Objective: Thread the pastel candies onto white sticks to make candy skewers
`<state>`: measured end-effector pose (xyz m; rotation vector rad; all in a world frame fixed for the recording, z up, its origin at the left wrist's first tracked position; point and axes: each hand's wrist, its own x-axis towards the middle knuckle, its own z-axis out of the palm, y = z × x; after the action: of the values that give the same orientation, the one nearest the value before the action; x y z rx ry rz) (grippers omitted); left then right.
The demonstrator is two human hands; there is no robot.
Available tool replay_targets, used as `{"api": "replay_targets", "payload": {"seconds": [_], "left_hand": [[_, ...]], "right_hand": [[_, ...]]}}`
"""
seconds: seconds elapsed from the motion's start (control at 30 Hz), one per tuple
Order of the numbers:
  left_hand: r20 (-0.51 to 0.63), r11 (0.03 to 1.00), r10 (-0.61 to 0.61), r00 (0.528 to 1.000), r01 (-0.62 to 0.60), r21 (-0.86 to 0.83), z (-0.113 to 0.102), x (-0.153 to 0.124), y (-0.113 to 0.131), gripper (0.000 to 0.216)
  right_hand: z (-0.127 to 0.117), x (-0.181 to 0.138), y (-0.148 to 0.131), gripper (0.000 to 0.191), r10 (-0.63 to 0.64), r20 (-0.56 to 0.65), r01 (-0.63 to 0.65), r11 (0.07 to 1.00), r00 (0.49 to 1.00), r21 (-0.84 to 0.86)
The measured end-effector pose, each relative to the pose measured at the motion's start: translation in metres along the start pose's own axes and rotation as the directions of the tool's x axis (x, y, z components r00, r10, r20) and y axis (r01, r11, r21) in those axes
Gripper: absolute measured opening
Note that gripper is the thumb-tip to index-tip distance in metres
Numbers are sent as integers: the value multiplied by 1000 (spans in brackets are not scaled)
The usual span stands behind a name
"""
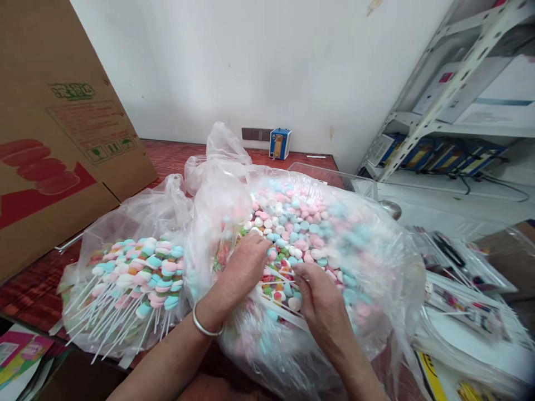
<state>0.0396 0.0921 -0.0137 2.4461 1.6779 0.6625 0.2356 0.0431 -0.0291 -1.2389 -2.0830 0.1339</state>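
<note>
A large clear plastic bag (359,245) lies open before me, filled with pink, blue and white marshmallows (307,223) and some colourful gummy candies among them. My left hand (246,259), with a silver bangle on its wrist, reaches into the bag with curled fingers. Its fingertips meet beside a pinkish marshmallow (271,254); what they pinch is hidden. Thin white sticks (278,274) lie between the hands over the candy. My right hand (321,295) is closed, thumb against forefinger, at the right ends of these sticks. On the left, a second clear bag (161,192) holds marshmallow skewers (137,273) with white sticks pointing toward me.
A tall cardboard box (62,111) stands at the left on the reddish table (167,153). A small blue-and-white box (280,143) sits by the wall sockets. White metal shelving (418,131) rises at the right, above packets (463,312) and a metal bowl (390,209).
</note>
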Motion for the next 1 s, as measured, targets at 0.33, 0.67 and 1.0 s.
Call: {"api": "replay_targets", "payload": {"seconds": [0.33,0.67,1.0], "left_hand": [[37,1000,-4,999,4,-7,11,4,-7,15],[97,613,-396,913,341,-713,-12,-11,-3,34],[256,118,-248,934,292,-949,-17,-12,30,37]], "right_hand": [[13,44,-7,11,325,198,-341,939,925,53],[32,52,-4,18,329,206,-381,872,921,308],[14,37,-22,21,303,-49,-260,879,952,400]]}}
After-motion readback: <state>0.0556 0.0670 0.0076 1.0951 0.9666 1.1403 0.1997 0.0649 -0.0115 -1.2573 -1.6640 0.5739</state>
